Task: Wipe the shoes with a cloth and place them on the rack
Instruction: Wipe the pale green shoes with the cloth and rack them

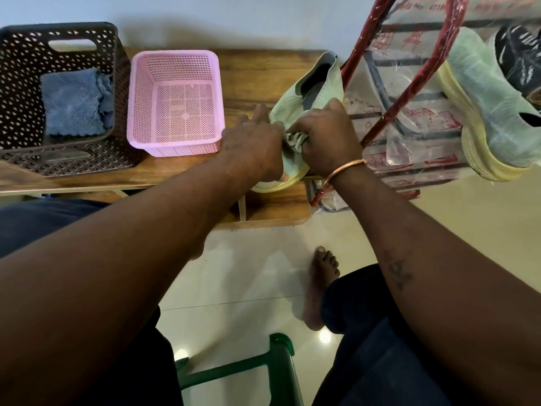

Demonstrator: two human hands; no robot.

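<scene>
1. In the head view, a pale green shoe (310, 92) with a ribbed knit upper, a grey lining and a soft yellow sole lies on the wood-grain counter (248, 74), near its right end and close to the rack (387, 114).
2. The left hand (251, 150) lies over the shoe's front part. Its fingers are fairly straight and close together against the knit; the thumb is hidden.
3. The right hand (328, 142) has its fingers curled and clamped on a crumpled, pale grey-green cloth (294, 142), which is pressed onto the shoe between the two hands. A thin copper-coloured bangle (345, 169) circles that wrist.
4. The rack is a frame of red tubes wrapped in clear, wrinkled plastic printed in red.
5. On the rack rests a second shoe (491, 112) of the same green knit with a thick yellow sole, and a dark shoe (518, 60) sits just beside it.
6. To the left on the counter stands a pink plastic basket (181, 148), rectangular with rounded corners and fine perforated walls.
7. Further left is a dark brown basket (17, 83) with a triangle-pattern lattice and a slot handle. It holds a fluffy blue towel (73, 104), folded flat.
8. Below, the floor (248, 273) is glossy cream tile, with a bare foot (320, 288) and a green plastic stool (281, 364) on it.
</scene>
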